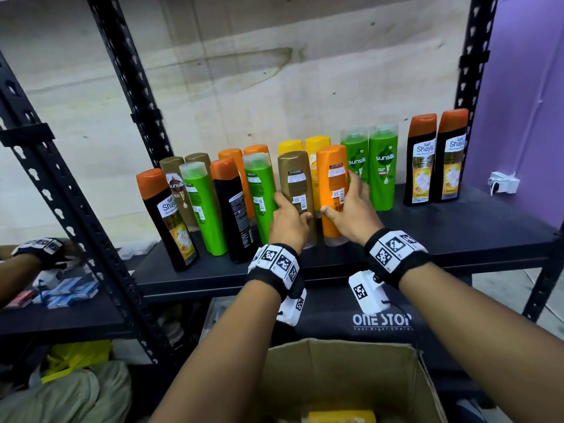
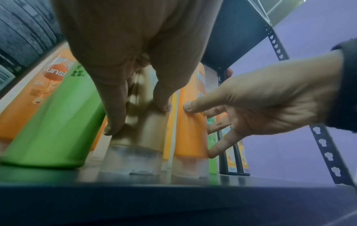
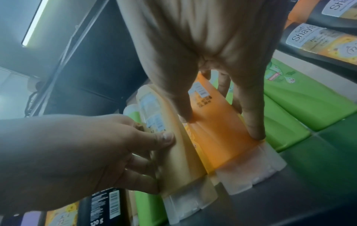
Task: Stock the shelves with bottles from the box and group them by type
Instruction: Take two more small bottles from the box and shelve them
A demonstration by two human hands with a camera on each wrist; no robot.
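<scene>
Head view: black shelf, plywood wall; left hand grips gold bottle, right hand orange bottle.

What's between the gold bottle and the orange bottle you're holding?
Nothing: the gold bottle and orange bottle stand side by side; through the narrow gap, the head view shows a yellow bottle behind.

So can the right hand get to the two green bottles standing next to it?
Probably yes. The right hand grips the orange bottle just beside the green bottles, and nothing stands between them, but it must let go first.
</scene>
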